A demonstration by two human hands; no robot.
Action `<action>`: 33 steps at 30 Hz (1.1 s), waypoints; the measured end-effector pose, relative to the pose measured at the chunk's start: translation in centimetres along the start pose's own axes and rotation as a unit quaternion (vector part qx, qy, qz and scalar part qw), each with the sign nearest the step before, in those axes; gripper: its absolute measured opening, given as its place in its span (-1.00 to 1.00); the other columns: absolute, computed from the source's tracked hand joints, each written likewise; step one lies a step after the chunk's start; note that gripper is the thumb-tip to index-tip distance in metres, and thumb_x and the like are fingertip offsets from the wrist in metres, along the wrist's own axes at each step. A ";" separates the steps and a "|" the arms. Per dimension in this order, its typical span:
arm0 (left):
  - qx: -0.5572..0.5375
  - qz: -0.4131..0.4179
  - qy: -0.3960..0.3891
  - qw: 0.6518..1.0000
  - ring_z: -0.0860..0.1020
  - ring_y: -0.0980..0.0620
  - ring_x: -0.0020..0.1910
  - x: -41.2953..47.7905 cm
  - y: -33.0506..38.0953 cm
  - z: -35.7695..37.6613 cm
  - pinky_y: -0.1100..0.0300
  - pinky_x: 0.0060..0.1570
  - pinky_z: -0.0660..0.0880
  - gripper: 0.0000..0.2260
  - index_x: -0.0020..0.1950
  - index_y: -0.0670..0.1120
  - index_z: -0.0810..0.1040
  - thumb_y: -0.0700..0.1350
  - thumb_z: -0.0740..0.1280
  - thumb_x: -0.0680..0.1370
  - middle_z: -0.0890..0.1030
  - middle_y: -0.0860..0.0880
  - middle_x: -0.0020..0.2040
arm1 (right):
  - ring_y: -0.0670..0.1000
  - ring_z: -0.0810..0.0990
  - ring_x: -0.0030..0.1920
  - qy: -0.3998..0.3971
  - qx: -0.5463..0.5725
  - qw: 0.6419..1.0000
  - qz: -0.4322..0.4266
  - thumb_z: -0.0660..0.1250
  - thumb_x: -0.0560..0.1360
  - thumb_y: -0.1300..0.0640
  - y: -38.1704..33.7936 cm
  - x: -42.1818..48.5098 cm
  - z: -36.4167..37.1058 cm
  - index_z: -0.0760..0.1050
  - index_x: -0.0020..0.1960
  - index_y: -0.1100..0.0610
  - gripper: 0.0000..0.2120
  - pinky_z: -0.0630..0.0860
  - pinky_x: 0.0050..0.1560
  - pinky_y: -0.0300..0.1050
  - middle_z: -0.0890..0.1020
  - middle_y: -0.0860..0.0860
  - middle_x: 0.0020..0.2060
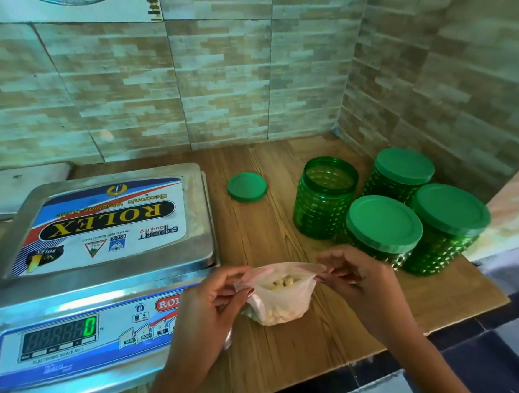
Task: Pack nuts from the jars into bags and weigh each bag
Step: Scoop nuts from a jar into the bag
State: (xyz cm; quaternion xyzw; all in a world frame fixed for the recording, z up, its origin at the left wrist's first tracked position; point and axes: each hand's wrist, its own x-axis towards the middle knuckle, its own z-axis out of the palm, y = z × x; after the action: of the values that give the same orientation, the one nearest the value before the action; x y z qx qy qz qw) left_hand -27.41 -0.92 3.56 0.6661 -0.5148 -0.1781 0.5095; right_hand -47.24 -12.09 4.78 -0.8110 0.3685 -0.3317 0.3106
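Your left hand (pixel 216 294), right hand (pixel 349 270) pinch mouth corners of clear red-striped zip bag of pale nuts (pixel 279 302), likely to seal; steel scale (pixel 104 276), nine o'clock, reads zero.

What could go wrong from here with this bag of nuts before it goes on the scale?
The bag gapes at its mouth while the left hand and right hand pinch its top corners; tilting it toward the scale may spill nuts. The open jar stands lidless, its lid lying apart on the table; a passing arm might tip it.
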 end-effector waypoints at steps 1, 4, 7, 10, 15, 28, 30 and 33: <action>-0.007 -0.011 0.007 1.000 0.60 0.33 -0.17 -0.1 0.0 -0.1 0.51 -0.20 0.48 -0.73 -0.01 0.20 0.50 -0.08 0.39 0.37 0.60 0.38 -0.11 | -0.25 0.59 -0.11 0.003 0.010 1.000 0.019 0.47 0.35 0.31 0.1 -0.2 0.2 0.48 -0.02 -0.15 -0.58 0.49 -0.14 -0.46 0.62 -0.19 -0.19; 0.006 -0.028 0.007 1.000 0.60 0.34 -0.18 -0.1 -0.7 -0.1 0.53 -0.20 0.46 -0.73 -0.11 0.17 0.51 -0.19 0.44 0.40 0.59 0.41 -0.22 | -0.22 0.59 -0.14 -0.004 0.015 0.999 0.032 0.46 0.37 0.26 0.6 -0.3 0.8 0.53 -0.08 -0.06 -0.73 0.47 -0.19 -0.46 0.63 -0.16 -0.22; 0.039 -0.032 0.000 0.999 0.58 0.40 -0.20 -0.1 -1.1 -0.1 0.57 -0.20 0.43 -0.76 -0.19 0.16 0.52 -0.20 0.43 0.42 0.55 0.44 -0.33 | -0.21 0.59 -0.16 -0.008 0.019 0.999 0.032 0.44 0.40 0.25 0.9 -0.1 0.9 0.54 -0.14 -0.04 -0.80 0.46 -0.20 -0.46 0.63 -0.14 -0.22; 0.038 -0.032 0.001 0.999 0.57 0.40 -0.20 -0.1 -1.1 -0.1 0.57 -0.20 0.42 -0.77 -0.19 0.17 0.53 -0.19 0.42 0.43 0.54 0.46 -0.33 | -0.21 0.59 -0.18 -0.011 0.025 0.999 0.026 0.43 0.40 0.25 1.2 0.2 0.8 0.51 -0.16 -0.09 -0.76 0.45 -0.21 -0.46 0.63 -0.14 -0.23; 0.033 -0.030 0.018 0.999 0.58 0.38 -0.19 -0.2 -1.4 0.2 0.56 -0.20 0.44 -0.77 -0.21 0.15 0.55 -0.20 0.42 0.42 0.56 0.46 -0.30 | -0.21 0.57 -0.18 -0.022 0.016 1.000 0.004 0.42 0.41 0.22 1.9 0.4 0.5 0.49 -0.18 -0.12 -0.76 0.44 -0.21 -0.46 0.60 -0.16 -0.25; -0.029 -0.047 0.012 0.998 0.61 0.30 -0.14 -0.2 -1.5 0.8 0.45 -0.16 0.51 -0.79 -0.12 0.04 0.56 -0.25 0.44 0.39 0.63 0.33 -0.15 | -0.15 0.53 -0.10 -0.079 0.017 0.995 -0.056 0.44 0.39 0.15 2.3 1.1 0.6 0.46 -0.11 -0.14 -0.77 0.45 -0.15 -0.39 0.56 -0.15 -0.19; -0.035 -0.046 0.010 0.998 0.62 0.27 -0.11 -0.2 -1.5 1.0 0.39 -0.11 0.54 -0.80 -0.10 0.05 0.58 -0.19 0.45 0.37 0.64 0.26 -0.10 | -0.16 0.53 -0.10 -0.083 0.017 0.994 -0.066 0.42 0.41 0.18 2.3 1.2 0.7 0.48 -0.15 -0.14 -0.77 0.44 -0.14 -0.41 0.57 -0.14 -0.22; -0.016 -0.041 0.012 0.999 0.62 0.26 -0.11 -0.2 -1.5 1.1 0.35 -0.10 0.55 -0.82 -0.10 0.07 0.59 -0.18 0.44 0.39 0.65 0.22 -0.09 | -0.17 0.53 -0.11 -0.082 0.014 0.994 -0.077 0.40 0.42 0.18 2.3 1.3 0.7 0.48 -0.17 -0.14 -0.78 0.43 -0.14 -0.42 0.57 -0.16 -0.23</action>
State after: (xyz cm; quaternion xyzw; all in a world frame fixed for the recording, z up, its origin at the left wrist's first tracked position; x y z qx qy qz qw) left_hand -27.57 -1.39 1.73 0.6802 -0.4783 -0.1989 0.5187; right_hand -46.95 -14.18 3.03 -0.8568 0.2740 -0.2923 0.3246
